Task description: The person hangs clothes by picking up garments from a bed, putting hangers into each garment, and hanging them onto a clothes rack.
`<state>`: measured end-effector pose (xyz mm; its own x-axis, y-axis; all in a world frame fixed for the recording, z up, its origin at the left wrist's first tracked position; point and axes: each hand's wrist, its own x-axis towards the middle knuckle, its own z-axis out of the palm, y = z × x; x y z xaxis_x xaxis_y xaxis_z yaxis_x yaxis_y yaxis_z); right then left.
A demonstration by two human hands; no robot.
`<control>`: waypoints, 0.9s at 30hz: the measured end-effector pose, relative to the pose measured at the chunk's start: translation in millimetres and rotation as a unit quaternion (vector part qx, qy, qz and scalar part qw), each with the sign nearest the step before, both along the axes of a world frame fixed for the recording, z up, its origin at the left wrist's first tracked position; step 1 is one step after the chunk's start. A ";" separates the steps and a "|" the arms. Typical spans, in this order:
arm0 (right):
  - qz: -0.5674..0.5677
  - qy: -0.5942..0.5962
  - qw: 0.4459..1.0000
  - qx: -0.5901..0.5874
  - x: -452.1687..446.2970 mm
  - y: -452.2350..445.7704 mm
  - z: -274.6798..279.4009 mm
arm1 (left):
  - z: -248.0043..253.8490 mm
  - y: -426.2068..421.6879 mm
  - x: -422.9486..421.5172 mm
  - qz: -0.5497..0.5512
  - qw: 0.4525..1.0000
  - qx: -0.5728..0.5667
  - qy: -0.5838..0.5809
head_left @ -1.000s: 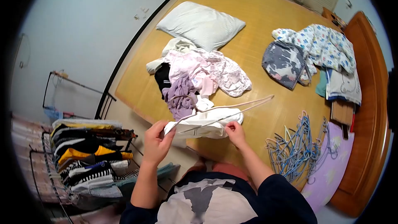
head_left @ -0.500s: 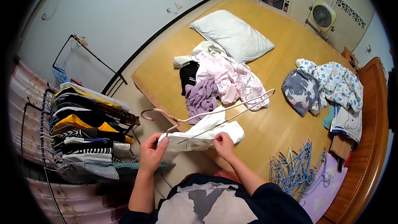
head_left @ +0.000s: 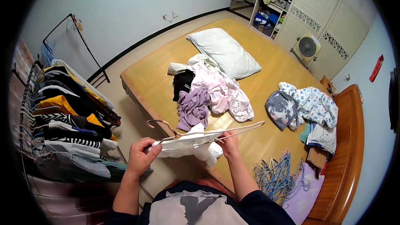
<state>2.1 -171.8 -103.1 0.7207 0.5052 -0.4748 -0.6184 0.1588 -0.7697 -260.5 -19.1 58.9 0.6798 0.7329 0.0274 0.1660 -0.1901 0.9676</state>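
A white garment (head_left: 179,147) is stretched between my two hands above the bed's near edge. My left hand (head_left: 143,153) pinches its left end, thumb on top. My right hand (head_left: 228,143) is closed at the right end, by the hanger, with some cloth hanging below it. A beige hanger (head_left: 246,128) lies along the garment's top edge, its hook to the left and its far arm reaching right past my right hand. Part of its left arm is at the garment's left end. Just beyond is a purple garment (head_left: 193,107) in a pile with pink clothes (head_left: 212,86).
A striped pillow (head_left: 225,53) lies on the bed (head_left: 156,75). To the right are patterned clothes (head_left: 314,103), a grey bag (head_left: 282,109) and tangled hangers (head_left: 273,177). A loaded clothes rack (head_left: 26,141) stands left. A fan (head_left: 307,47) stands beyond the bed.
The view has tilted up and shifted. My right hand has moved from the garment's lower edge up to the hanger. The garment's upper edge is now drawn out straighter along the hanger.
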 end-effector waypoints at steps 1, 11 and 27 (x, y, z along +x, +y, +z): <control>0.015 0.008 1.000 0.016 2.1 -1.8 -1.4 | -0.7 1.0 -3.3 -0.006 1.000 0.012 -0.006; 0.008 0.011 0.994 0.109 10.3 18.3 -16.1 | -4.7 0.8 -27.9 0.039 0.997 0.067 0.004; 0.157 -0.171 0.972 0.041 67.8 100.5 76.5 | 20.2 15.3 -40.3 0.156 0.965 0.193 0.081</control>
